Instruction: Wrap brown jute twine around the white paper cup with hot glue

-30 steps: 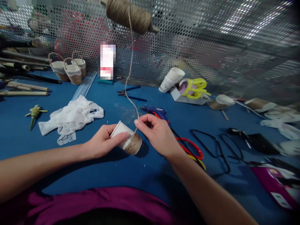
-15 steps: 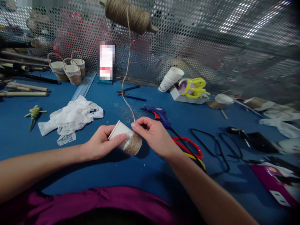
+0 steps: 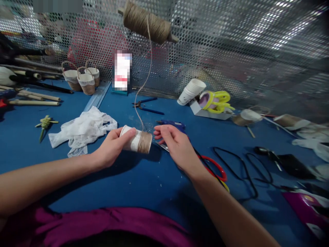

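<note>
One paper cup [image 3: 133, 144] with twine [image 3: 145, 142] round it is held by the left hand [image 3: 110, 145], near the free right hand [image 3: 177, 145].

Cup [image 3: 134, 143]: smth matt ppr; twine [image 3: 145, 141]: rough.

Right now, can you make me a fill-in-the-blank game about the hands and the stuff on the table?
1. The left hand holds a paper cup wrapped at one end with twine, which is coloured ____.
2. From the cup, the twine leads ____ to a big spool.
3. Near the metal mesh, ____ little baskets with handles stand upright together.
4. The glue gun, partly hidden behind the right hand, is mostly ____.

Missing words: brown; up; three; blue.
</note>
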### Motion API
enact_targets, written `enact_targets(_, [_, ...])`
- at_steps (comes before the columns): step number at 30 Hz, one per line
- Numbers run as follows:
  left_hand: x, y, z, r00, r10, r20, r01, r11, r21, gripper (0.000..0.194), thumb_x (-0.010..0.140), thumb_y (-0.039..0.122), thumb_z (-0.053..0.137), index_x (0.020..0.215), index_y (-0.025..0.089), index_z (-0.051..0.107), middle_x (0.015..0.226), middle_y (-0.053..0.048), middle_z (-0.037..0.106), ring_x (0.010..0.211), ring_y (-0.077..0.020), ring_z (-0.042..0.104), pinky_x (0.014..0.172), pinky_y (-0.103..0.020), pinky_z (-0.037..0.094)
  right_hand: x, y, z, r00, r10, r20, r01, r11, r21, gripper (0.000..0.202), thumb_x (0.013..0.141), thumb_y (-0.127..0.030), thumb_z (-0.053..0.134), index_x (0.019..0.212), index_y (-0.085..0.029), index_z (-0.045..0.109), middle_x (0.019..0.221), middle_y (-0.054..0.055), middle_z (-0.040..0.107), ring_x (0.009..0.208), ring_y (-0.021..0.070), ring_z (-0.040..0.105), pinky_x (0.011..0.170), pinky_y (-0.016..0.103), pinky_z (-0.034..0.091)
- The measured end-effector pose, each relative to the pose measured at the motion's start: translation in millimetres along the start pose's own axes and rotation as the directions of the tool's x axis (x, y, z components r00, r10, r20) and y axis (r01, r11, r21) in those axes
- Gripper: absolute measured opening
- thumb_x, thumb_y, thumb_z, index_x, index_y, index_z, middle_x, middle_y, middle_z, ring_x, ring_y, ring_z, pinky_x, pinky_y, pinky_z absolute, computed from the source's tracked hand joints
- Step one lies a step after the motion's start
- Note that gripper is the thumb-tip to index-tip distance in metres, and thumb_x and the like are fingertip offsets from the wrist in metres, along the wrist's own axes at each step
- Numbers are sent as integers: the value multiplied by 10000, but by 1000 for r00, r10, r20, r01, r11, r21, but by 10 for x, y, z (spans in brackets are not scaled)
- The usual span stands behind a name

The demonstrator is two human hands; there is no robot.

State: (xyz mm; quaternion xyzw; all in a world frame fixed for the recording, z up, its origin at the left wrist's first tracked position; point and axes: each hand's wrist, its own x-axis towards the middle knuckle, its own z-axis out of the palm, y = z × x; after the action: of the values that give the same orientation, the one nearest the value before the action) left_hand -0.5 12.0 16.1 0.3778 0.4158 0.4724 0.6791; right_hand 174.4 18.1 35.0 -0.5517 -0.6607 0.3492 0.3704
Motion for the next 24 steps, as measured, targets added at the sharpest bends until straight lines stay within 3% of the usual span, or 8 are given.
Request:
enact_targets(3, [74,3,4,993,-91,-75,84,992,-93,234,711,333,600,641,114,560,580,-1,540,506,-79,461,489,-195,358,-66,-52,36,995,-31,91,33,999,-22,361,775,-456,505,988,-165,530,976,96,601,868,190,574,732,342,474])
enact_targets(7, [62,3,18,992,-107,-63,96,984,-150,191,731,283,590,689,96,586,615,-9,572,543,-83,492,536,-199,374,-135,-53,135,986,-20,163,46,987,-156,589,677,-403,628,1173,-161,421,1175,147,496,1009,245,520,791,404,465])
enact_targets(15, [8,13,36,992,-120,-32,114,982,-152,180,755,262,582,699,91,586,611,6,574,538,-66,492,526,-178,358,-152,-50,181,994,6,111,21,969,-247,515,675,-347,623,1118,-148,453,1111,143,535,960,245,537,781,421,470])
enact_targets(20, [13,-7,15,997,-70,-10,68,991,-119,186,739,279,593,709,95,593,630,4,584,554,-74,494,548,-188,372,-118,-108,112,983,48,176,-38,998,-59,429,709,-351,595,1064,-151,459,1047,131,572,900,211,571,750,391,496])
enact_targets(24, [-19,-23,-44,984,99,147,-105,994,34,186,728,282,603,812,116,614,718,-4,623,636,-98,520,630,-208,401,-92,-115,-20,962,73,264,-111,985,133,366,749,-335,559,1058,-171,451,1066,116,579,955,190,574,815,371,486])
